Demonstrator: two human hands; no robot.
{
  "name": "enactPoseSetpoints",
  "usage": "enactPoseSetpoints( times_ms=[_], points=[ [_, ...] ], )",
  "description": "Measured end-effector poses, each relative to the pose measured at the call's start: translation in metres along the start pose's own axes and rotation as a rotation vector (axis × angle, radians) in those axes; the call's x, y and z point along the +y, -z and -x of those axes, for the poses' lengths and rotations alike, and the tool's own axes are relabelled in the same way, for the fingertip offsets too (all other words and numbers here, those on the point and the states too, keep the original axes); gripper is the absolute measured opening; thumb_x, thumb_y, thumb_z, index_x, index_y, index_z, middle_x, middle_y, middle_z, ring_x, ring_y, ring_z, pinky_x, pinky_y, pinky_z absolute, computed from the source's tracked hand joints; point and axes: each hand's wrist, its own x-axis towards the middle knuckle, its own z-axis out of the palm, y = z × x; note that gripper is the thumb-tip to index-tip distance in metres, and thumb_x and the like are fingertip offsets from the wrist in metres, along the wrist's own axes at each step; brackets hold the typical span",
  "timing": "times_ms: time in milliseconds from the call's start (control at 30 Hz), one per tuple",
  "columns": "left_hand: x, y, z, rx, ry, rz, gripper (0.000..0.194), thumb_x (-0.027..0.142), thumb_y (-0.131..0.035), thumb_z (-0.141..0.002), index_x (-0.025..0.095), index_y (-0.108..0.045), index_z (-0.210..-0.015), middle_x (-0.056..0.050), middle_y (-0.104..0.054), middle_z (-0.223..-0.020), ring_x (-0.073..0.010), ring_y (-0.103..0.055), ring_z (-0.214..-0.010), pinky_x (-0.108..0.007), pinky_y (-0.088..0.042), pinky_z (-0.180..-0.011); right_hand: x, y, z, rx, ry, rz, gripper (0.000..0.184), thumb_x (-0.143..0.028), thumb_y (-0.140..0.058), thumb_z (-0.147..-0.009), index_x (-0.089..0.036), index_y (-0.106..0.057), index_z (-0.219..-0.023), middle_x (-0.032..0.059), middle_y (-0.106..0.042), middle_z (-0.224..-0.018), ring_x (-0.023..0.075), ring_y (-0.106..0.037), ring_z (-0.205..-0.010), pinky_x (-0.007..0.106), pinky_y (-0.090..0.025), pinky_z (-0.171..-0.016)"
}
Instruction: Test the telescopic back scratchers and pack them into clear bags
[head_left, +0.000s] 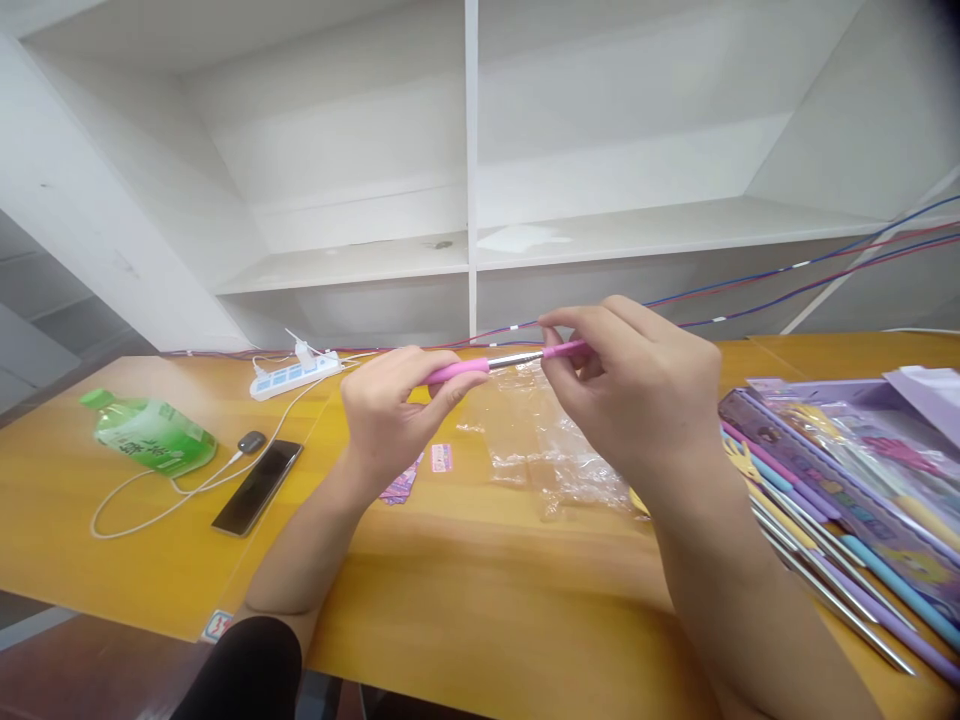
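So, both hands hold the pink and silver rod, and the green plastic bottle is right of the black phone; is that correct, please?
Not quite: the head view shows the green bottle left of the black phone; the left hand and right hand do hold the rod.

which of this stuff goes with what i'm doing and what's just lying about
Likely part of the job:
- pink-handled metal rod, in both hands
- loose rods with coloured handles
- purple printed box
- clear plastic wrappers
- small printed cards

Seemingly just lying about:
- green bottle
- smartphone
- small black case
- white power strip
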Motion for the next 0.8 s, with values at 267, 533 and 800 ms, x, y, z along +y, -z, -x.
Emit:
enactPoseSetpoints(
  times_ms=[267, 533, 800],
  points=[
    [-0.012, 0.005, -0.002, -0.053, 0.011, -0.022, 0.016, 0.040, -0.080, -0.098, 0.025, -0.080, -0.093, 0.004, -0.075, -0.072, -0.0101, -0.058, -0.060, -0.030, -0.043, -0.061, 0.005, 0.008, -0.004, -0.161, 0.107, -0.006, 0.020, -0.031, -0.060, -0.106, -0.018, -0.072, -0.116, 0.0045, -0.067, -0.094, 0.0124, -0.062, -0.072, 0.029, -0.040, -0.061],
    [-0.027, 0.009, -0.004, -0.320, -0.062, -0.267, 0.022, 0.040, -0.061, -0.110, 0.022, -0.073, -0.107, -0.002, -0.074, -0.087, -0.0160, -0.062, -0.078, -0.034, -0.041, -0.074, 0.011, -0.005, 0.000, -0.338, 0.236, -0.038, 0.021, -0.023, -0.048, -0.112, -0.022, -0.066, -0.124, 0.0041, -0.063, -0.097, 0.0131, -0.051, -0.074, 0.029, -0.035, -0.065],
    [-0.029, -0.001, 0.000, -0.247, -0.223, -0.276, 0.017, 0.029, -0.060, -0.110, 0.019, -0.072, -0.104, -0.005, -0.075, -0.091, -0.0167, -0.064, -0.080, -0.032, -0.044, -0.070, 0.010, -0.015, -0.001, -0.295, 0.308, -0.044, 0.019, -0.026, -0.049, -0.112, -0.019, -0.067, -0.114, 0.0061, -0.069, -0.101, 0.0168, -0.059, -0.092, 0.030, -0.038, -0.072]
  ],
)
